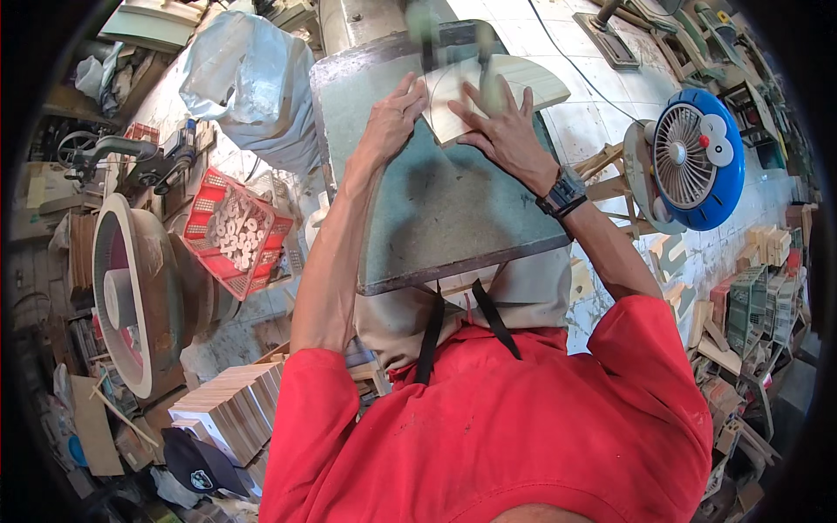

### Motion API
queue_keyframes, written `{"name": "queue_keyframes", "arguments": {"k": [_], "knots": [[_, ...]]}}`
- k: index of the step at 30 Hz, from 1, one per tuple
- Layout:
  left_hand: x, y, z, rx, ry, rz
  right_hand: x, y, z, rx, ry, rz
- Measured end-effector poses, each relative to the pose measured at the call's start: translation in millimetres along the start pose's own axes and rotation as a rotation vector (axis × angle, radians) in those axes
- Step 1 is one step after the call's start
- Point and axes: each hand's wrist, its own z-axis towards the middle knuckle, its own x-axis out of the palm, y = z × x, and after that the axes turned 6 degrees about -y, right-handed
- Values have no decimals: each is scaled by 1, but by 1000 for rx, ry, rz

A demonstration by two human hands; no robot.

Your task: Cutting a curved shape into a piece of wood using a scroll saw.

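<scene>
A pale wooden board [547,80] with a curved outer edge lies on the square grey-green machine table [453,205]. My right hand [507,132] presses on it from above, fingers spread, a dark watch on the wrist. At the board's left edge is my left hand [394,120], its fingers stretched forward and touching the wood; its thumb is hard to make out. Pencil-like curved lines show faintly on the board between my hands. Blurred greenish machine parts [425,35] come down over the far side of the table, close to my fingertips.
A blue fan [697,157] stands at the right, its cord crossing the tiled floor. On the left are a red basket [266,268] of small pale pieces, a large round-rimmed machine [122,296] and a plastic-covered bulk [248,83]. Stacked wooden boards [228,408] sit lower left, near a dark cap [202,462].
</scene>
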Motion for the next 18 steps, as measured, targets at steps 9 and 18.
{"name": "queue_keyframes", "arguments": {"k": [9, 18], "knots": [[-1, -5, 4, 37, -41, -48, -2, -2, 0, 1, -42, 18], [1, 5, 18, 47, -56, -12, 3, -1, 6, 31, -65, 0]]}}
